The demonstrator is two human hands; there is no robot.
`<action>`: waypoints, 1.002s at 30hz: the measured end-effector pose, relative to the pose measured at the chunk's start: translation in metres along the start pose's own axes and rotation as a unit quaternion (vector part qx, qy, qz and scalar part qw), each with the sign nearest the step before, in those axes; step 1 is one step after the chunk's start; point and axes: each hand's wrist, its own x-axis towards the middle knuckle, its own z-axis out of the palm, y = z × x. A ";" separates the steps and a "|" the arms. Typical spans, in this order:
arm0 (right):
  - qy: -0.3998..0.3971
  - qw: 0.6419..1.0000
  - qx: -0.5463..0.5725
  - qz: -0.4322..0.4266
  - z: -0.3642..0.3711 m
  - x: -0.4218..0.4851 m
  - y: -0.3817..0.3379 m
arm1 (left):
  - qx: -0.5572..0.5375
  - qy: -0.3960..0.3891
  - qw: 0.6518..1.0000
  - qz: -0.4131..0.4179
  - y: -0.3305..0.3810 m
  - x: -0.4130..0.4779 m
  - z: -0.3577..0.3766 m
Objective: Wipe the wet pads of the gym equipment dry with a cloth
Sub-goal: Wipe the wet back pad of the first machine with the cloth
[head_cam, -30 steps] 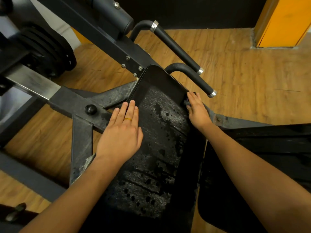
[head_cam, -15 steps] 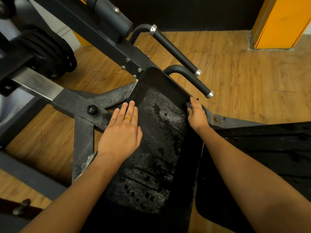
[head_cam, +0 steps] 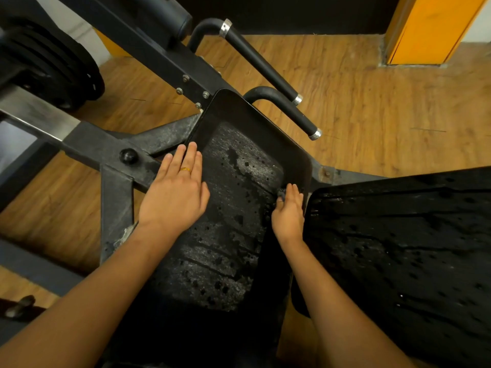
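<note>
My left hand (head_cam: 174,197) lies flat on the long black pad (head_cam: 233,235) in front of me, at the pad's 9 o'clock edge. The fingers are straight and close together, pointing toward 12, and they hold nothing. A gold ring (head_cam: 185,170) sits on one finger. The fingertips reach over the pad's rim, just beside the dark steel frame (head_cam: 117,208).

My right hand (head_cam: 288,216) is against the pad's 3 o'clock edge, in the narrow gap between this pad and a second black pad (head_cam: 398,248) that fills the view from 3 to 5 o'clock. Its fingers lie nearly straight along the pad's side. A small dark wad of cloth (head_cam: 281,193) peeks out from under them at about 11 o'clock of the hand, touching the pad. The thumb is hidden, so I cannot tell whether I am pinching the cloth or only pressing it.

The long pad shows dark wet blotches and scattered spots across its grey middle, and the second pad glistens with drops.

Two black handles with silver end caps, an upper bar (head_cam: 265,65) and a lower bar (head_cam: 289,110), stick out at 12 to 1 o'clock. Stacked weight plates (head_cam: 53,65) sit at 10 o'clock, and an orange panel (head_cam: 425,30) stands at 1 o'clock on the wooden floor (head_cam: 372,115).
</note>
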 end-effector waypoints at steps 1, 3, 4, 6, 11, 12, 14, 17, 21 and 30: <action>0.002 1.000 0.001 -0.008 0.001 -0.001 0.000 | 0.001 0.000 1.000 -0.001 0.000 -0.001 0.000; 0.005 1.000 0.000 -0.017 0.000 0.013 -0.002 | 0.000 0.001 1.000 0.001 0.001 0.000 0.001; 0.006 1.000 -0.001 -0.014 -0.001 0.023 -0.003 | -0.003 0.001 1.000 0.004 0.000 0.001 0.002; 0.013 1.000 0.003 -0.002 -0.004 0.043 -0.010 | -0.005 0.003 1.000 0.004 0.000 0.000 0.002; 0.019 1.000 0.012 0.005 -0.014 0.073 -0.025 | -0.004 0.006 1.000 0.004 0.000 0.001 0.002; 0.015 1.000 0.013 0.000 -0.015 0.071 -0.024 | -0.001 0.007 1.000 0.004 0.000 0.000 0.003; 0.002 1.000 0.018 -0.018 -0.017 0.058 -0.020 | 0.001 0.003 1.000 0.004 0.000 0.001 0.002; -0.004 0.999 0.019 -0.046 -0.013 0.022 -0.013 | -0.005 0.007 1.000 0.006 0.000 0.001 0.003; -0.007 0.999 0.001 -0.036 -0.005 -0.027 -0.009 | 0.001 0.009 1.000 0.009 0.000 0.000 0.002; 0.004 0.999 0.018 -0.029 -0.006 0.012 -0.011 | 0.001 0.010 1.000 0.009 0.000 0.000 0.003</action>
